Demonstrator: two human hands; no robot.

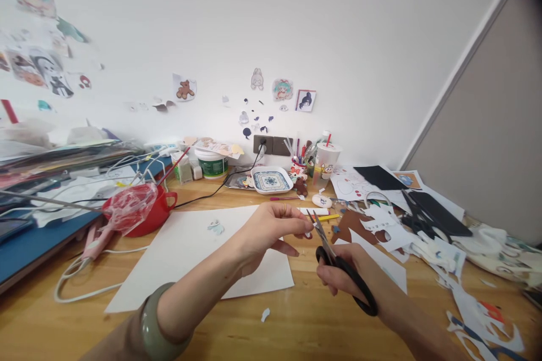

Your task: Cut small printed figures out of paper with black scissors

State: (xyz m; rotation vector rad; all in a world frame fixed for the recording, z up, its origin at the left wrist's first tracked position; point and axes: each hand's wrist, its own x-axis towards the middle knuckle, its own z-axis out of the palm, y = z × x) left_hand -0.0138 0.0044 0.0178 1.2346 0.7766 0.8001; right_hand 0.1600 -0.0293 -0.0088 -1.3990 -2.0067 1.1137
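Observation:
My right hand [345, 268] is wrapped round the black handles of a pair of scissors [328, 247], whose blades point up and to the left, slightly parted. Close to the blade tips, my left hand [273, 228] pinches a tiny paper piece [309, 234] with some red on it; fingers cover part of it. Under my left forearm lies a large white paper sheet [178, 248]. A small pale-blue paper cutout [215, 227] rests on that sheet. On the wood nearer to me is a white paper scrap [265, 315].
Paper offcuts [470, 304] litter the right side, with black-handled scissors [417, 217] and a dark phone-like slab [440, 213] behind. A red mug [156, 214] stands left. A square patterned plate [271, 180] and a drink cup [326, 161] are near the wall.

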